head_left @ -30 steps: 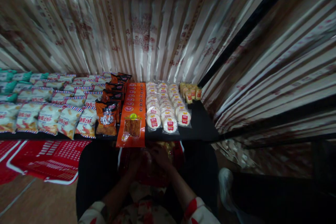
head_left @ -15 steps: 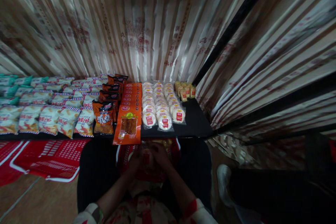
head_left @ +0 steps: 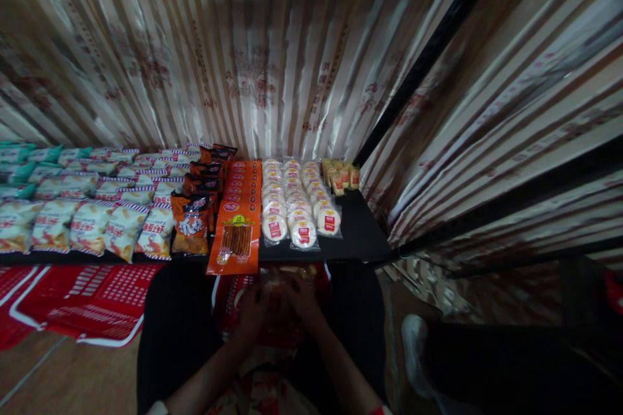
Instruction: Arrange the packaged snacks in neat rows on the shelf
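"Can you make out the hands from where you're standing?"

"Just about. The left hand (head_left: 255, 306) and the right hand (head_left: 298, 297) are low between the knees, fingers bent inward, with a clear packet (head_left: 275, 300) between them, red patch showing. It's too dark to tell how far either is closed, or which one has the grip"

"And under that?"

"A red basket (head_left: 224, 298), packet and hands over it, just in front of the surface (head_left: 348, 245). More red baskets (head_left: 100, 298) lie to the left, below the front edge"

"What's along that edge?"

"A flat orange pack (head_left: 233, 243) pokes out past it. Left of that, orange-and-black bags (head_left: 190, 224), then white snack bags (head_left: 87, 225) towards the left. To its right, three rows of round white cakes (head_left: 302, 232)"

"Further back?"

"Small yellow packets (head_left: 343, 179) near the far right corner, then the striped curtain (head_left: 272, 45) behind everything"
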Tool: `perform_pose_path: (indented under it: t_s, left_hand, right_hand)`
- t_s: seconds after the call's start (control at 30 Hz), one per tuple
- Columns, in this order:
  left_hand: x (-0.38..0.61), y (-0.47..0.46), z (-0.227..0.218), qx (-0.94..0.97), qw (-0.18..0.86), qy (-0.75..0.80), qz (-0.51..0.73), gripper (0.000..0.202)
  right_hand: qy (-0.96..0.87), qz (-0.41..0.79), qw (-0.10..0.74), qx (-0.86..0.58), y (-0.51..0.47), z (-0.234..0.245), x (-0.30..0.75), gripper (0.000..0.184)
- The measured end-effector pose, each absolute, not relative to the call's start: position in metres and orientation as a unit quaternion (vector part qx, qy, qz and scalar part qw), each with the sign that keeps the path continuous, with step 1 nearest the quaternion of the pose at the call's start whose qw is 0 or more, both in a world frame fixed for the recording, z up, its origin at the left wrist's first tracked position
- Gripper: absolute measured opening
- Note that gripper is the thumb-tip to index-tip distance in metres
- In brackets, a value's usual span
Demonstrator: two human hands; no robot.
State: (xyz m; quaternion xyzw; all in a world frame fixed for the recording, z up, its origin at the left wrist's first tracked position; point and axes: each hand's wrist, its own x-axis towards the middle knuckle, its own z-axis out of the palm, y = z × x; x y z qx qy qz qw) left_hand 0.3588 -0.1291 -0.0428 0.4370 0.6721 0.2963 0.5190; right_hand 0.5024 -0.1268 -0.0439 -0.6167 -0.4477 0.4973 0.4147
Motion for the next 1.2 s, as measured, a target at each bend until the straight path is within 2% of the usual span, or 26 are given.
perform_pose_path:
  t_s: [0.13,0.27,0.6,0.93,1.2]
  left_hand:
    - [0.366,-0.131,-0.029,0.447,0.510,0.662,0.321,0.026]
    - [0.369,-0.131,-0.013,0.458,0.505,0.648,0.340,0.024]
    - [0.370,-0.116,0.014,0.475,0.468,0.646,0.373,0.027]
    - [0.380,-0.120,0.013,0.486,0.491,0.627,0.360,0.055]
    - [0.386,-0.129,0.018,0.512,0.458,0.617,0.385,0.063]
  right_hand:
    - [-0.442,0.522,0.409,-0.604,-0.129,-0.026,0.508,0.036]
    - [-0.469,0.496,0.401,-0.611,-0.130,-0.007,0.512,0.039]
    - [-0.514,0.446,0.414,-0.605,-0.126,0.015,0.513,0.029]
    - [-0.498,0.397,0.420,-0.647,-0.116,0.019,0.517,0.037]
    - [-0.481,0.376,0.443,-0.656,-0.108,0.020,0.519,0.045]
